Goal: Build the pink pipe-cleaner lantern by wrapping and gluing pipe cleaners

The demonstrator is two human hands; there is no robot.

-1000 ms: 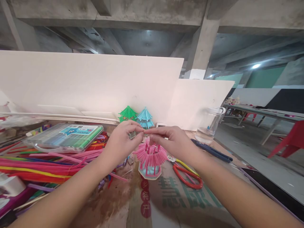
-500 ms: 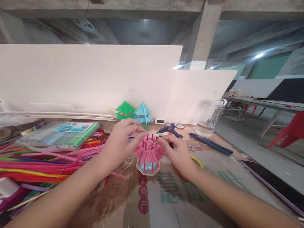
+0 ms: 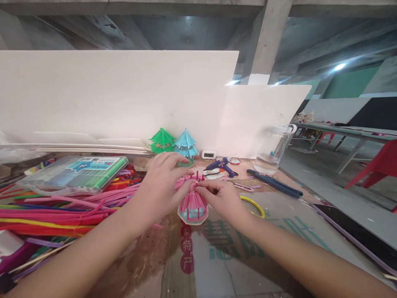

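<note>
1. Right hand [image 3: 228, 203] has shifted inward in half a second, from the right edge of a pink, fringe-roofed model pavilion of fuzzy craft stems [image 3: 192, 203] to its upper front, just below frame centre.
2. Thumb and forefinger of that hand meet at the crown; whether they grip a piece cannot be told.
3. Left hand [image 3: 166, 182] arches over the pavilion's left side, thumb and forefinger apart.
4. Careful work here likely calls for a light fingertip pinch, the left hand steadying the roof so slender dark-pink upright posts [image 3: 197, 176] stay straight and the fringe uncrushed.
5. Navy-blue glue gun [image 3: 217, 164], right of centre, points its nozzle leftward; knuckles are best kept clear.
</note>
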